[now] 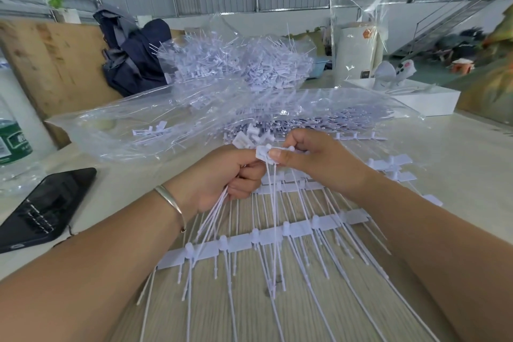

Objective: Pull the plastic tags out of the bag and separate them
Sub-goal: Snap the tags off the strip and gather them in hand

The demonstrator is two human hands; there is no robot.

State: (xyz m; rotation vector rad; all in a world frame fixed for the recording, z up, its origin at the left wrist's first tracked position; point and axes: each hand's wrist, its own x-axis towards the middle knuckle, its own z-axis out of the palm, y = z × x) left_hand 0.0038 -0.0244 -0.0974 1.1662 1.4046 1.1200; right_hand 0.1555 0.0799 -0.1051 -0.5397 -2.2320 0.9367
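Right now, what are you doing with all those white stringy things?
A person is separating white plastic tags. The left hand grips a bunch of tag tails, while the right hand pinches one tag head at the top of the bunch. Strips of joined tags lie on the wooden board below. A clear plastic bag with more tags lies behind the hands, and a phone rests at the left.

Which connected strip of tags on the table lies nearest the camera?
The long strip slanting below the left hand; the other strips lie farther back, by the right hand.
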